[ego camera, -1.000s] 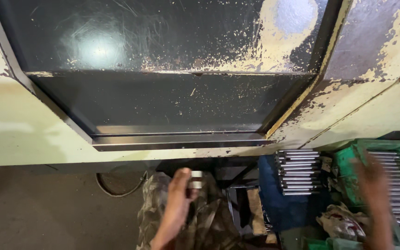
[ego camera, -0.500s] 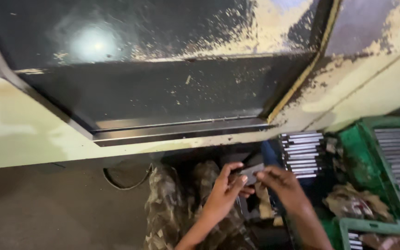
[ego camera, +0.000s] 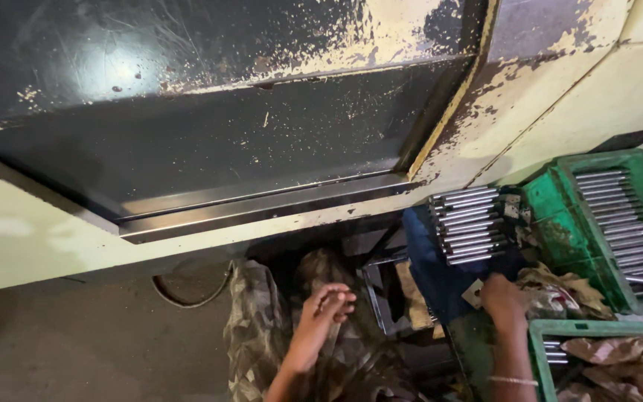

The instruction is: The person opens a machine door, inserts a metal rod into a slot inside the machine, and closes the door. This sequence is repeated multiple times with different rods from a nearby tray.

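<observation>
right hand (ego camera: pixel 501 299) closed on a small flat metal piece (ego camera: pixel 474 292) just below the stacked steel rods (ego camera: pixel 469 225). left hand (ego camera: pixel 329 304) loosely curled, apparently empty, over the lap. best kept gripped by its edges, set down level.

A small flat grey metal piece (ego camera: pixel 473 292) sits at the right hand's (ego camera: pixel 503 301) fingertips, lower right of the frame, just below a stack of shiny steel rods (ego camera: pixel 469 225) lying side by side.
</observation>
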